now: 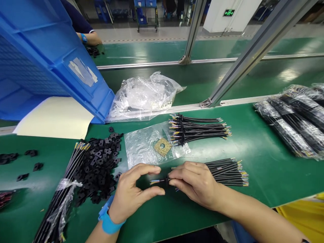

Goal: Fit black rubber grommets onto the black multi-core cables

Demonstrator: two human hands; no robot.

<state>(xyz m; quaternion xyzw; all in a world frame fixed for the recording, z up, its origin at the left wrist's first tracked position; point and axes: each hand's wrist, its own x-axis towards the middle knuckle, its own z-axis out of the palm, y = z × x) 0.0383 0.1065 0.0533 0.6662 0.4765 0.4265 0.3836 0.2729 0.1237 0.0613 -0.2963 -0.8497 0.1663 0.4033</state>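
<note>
Right hand pinches a cable, perhaps at a black clip; its wire ends point left, roughly along the bench's near edge, into the left hand's wide gap.

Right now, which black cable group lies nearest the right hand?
The black cables with coloured ends partly hidden by the right hand; the tied black bundle, upper black pile and plastic-wrapped black packs lie farther away.

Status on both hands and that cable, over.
Left hand open around coloured wires, apparently not touching. Right hand pinching black cable near those wires. Cable pile partly hidden behind right hand.
</note>
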